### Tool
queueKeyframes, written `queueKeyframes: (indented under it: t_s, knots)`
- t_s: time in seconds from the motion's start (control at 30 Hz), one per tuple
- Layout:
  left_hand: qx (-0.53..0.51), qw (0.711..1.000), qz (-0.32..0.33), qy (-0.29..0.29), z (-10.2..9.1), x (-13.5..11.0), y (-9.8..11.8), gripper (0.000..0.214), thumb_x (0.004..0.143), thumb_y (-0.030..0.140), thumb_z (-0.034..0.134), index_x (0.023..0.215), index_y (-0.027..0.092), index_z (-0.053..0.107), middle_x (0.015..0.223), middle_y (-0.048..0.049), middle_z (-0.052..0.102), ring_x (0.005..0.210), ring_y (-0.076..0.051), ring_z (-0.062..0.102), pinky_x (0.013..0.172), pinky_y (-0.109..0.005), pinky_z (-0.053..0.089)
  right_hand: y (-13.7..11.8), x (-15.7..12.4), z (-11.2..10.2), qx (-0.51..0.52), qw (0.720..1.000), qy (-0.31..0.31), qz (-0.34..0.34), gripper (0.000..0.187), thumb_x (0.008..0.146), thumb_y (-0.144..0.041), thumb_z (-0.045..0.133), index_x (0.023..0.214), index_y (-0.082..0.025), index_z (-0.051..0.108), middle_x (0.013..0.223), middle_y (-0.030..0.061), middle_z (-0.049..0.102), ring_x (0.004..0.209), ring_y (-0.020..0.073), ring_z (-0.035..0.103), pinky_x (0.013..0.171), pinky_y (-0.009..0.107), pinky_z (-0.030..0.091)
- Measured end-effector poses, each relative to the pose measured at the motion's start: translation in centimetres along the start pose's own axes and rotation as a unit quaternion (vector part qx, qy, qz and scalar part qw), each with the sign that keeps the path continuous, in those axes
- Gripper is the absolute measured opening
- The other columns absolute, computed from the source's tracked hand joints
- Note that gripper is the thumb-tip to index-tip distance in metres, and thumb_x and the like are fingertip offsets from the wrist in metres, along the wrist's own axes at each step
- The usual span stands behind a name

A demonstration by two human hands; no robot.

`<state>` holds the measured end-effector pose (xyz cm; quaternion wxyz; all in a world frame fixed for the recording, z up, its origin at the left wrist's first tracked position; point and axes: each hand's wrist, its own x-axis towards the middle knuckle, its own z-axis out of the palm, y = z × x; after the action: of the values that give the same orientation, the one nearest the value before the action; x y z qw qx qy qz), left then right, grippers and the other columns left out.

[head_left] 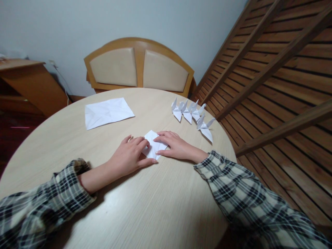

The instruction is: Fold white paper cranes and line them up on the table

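A small folded piece of white paper (153, 145), diamond-like in outline with crease lines on it, lies flat on the round table (124, 214). My left hand (132, 152) holds its left side, the fingers curled over the edge and the thumb at the near corner. From the other side, my right hand (174, 145) holds the paper down with thumb and fingertips on its top. Parts of the folded paper are hidden under both hands.
Several white paper cranes (187, 112) stand together at the table's right back, one (205, 129) nearer the edge. A creased white paper sheet (109, 112) lies at the back left. Behind the table is a padded headboard (140, 65); wooden slats (280, 69) rise at right.
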<state>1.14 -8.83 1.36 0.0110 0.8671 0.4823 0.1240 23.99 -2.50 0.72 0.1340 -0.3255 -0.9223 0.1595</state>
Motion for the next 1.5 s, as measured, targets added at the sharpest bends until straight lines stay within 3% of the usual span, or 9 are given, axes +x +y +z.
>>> queueKeyframes:
  t_s: [0.13, 0.33, 0.5, 0.6, 0.73, 0.93, 1.27, 1.5]
  knots:
    - [-0.006, 1.000, 0.002, 0.015, 0.3, 0.3, -0.8, 0.030, 0.097, 0.045, 0.051, 0.103, 0.018, 0.063, 0.103, -0.0097, 0.072, 0.093, -0.026, 0.067, 0.096, -0.049, 0.047, 0.0, 0.0, 0.1, -0.001, 1.000, -0.001, 0.002, 0.051, 0.087, -0.049, 0.067, 0.130, -0.022, 0.061, 0.143, 0.0146, 0.051, 0.134, 0.0287, 0.045, 0.112, 0.049, 0.034]
    - [0.017, 0.999, 0.015, 0.038, 0.4, 0.1, -1.2, 0.023, 0.094, 0.037, 0.057, 0.104, 0.019, 0.068, 0.103, -0.0100, 0.073, 0.093, -0.027, 0.069, 0.097, -0.052, 0.046, 0.0, 0.0, 0.2, 0.003, 1.000, -0.003, 0.002, 0.052, 0.087, -0.050, 0.067, 0.131, -0.023, 0.061, 0.144, 0.0145, 0.051, 0.134, 0.0292, 0.045, 0.112, 0.050, 0.034]
    - [0.012, 1.000, 0.005, 0.021, 0.2, 0.3, -1.6, 0.024, 0.096, 0.034, 0.053, 0.098, 0.016, 0.069, 0.097, -0.0109, 0.073, 0.082, -0.025, 0.068, 0.072, -0.037, 0.051, -0.2, 0.0, 0.1, -0.002, 1.000, -0.006, 0.003, 0.053, 0.086, -0.049, 0.068, 0.131, -0.022, 0.061, 0.144, 0.0136, 0.050, 0.135, 0.0280, 0.044, 0.113, 0.047, 0.034]
    - [-0.002, 0.999, 0.002, 0.042, 0.4, 0.9, -2.4, 0.027, 0.098, 0.028, 0.046, 0.095, 0.017, 0.070, 0.095, -0.0105, 0.073, 0.080, -0.024, 0.068, 0.065, -0.033, 0.049, -0.1, 0.1, 0.1, 0.001, 1.000, -0.005, 0.003, 0.052, 0.086, -0.048, 0.068, 0.131, -0.022, 0.061, 0.143, 0.0136, 0.051, 0.134, 0.0285, 0.045, 0.113, 0.048, 0.034]
    - [-0.023, 0.997, 0.005, 0.073, 0.8, 1.6, -3.4, 0.025, 0.095, 0.024, 0.045, 0.093, 0.018, 0.070, 0.091, -0.0077, 0.073, 0.079, -0.020, 0.067, 0.065, -0.030, 0.048, 0.1, 0.0, 0.1, 0.003, 1.000, -0.004, -0.002, 0.052, 0.086, -0.048, 0.068, 0.131, -0.023, 0.061, 0.142, 0.0133, 0.052, 0.134, 0.0286, 0.045, 0.112, 0.049, 0.034]
    - [-0.041, 0.996, -0.009, 0.076, 0.9, 1.8, -3.8, 0.024, 0.091, 0.017, 0.046, 0.095, 0.020, 0.070, 0.092, -0.0064, 0.074, 0.081, -0.020, 0.067, 0.067, -0.030, 0.049, 0.0, 0.0, 0.0, -0.001, 1.000, -0.005, 0.000, 0.051, 0.086, -0.047, 0.068, 0.131, -0.024, 0.060, 0.142, 0.0125, 0.052, 0.134, 0.0283, 0.045, 0.112, 0.049, 0.034]
    - [-0.053, 0.994, 0.031, 0.091, 2.0, 2.1, -4.0, 0.039, 0.090, 0.009, 0.040, 0.120, 0.015, 0.064, 0.115, -0.0143, 0.068, 0.103, -0.025, 0.064, 0.089, -0.041, 0.054, 0.1, 0.1, 0.1, -0.007, 1.000, -0.006, 0.008, 0.072, 0.085, -0.050, 0.068, 0.145, -0.018, 0.045, 0.145, 0.0154, 0.050, 0.135, 0.0300, 0.044, 0.113, 0.049, 0.034]
    - [-0.063, 0.993, 0.032, 0.094, 2.1, 1.9, -4.1, 0.029, 0.089, 0.009, 0.041, 0.111, 0.015, 0.060, 0.109, -0.0137, 0.067, 0.101, -0.025, 0.062, 0.088, -0.041, 0.053, 0.1, 0.1, 0.4, 0.006, 1.000, 0.013, 0.007, 0.066, 0.085, -0.054, 0.067, 0.139, -0.020, 0.050, 0.143, 0.0139, 0.052, 0.133, 0.0291, 0.046, 0.112, 0.048, 0.035]
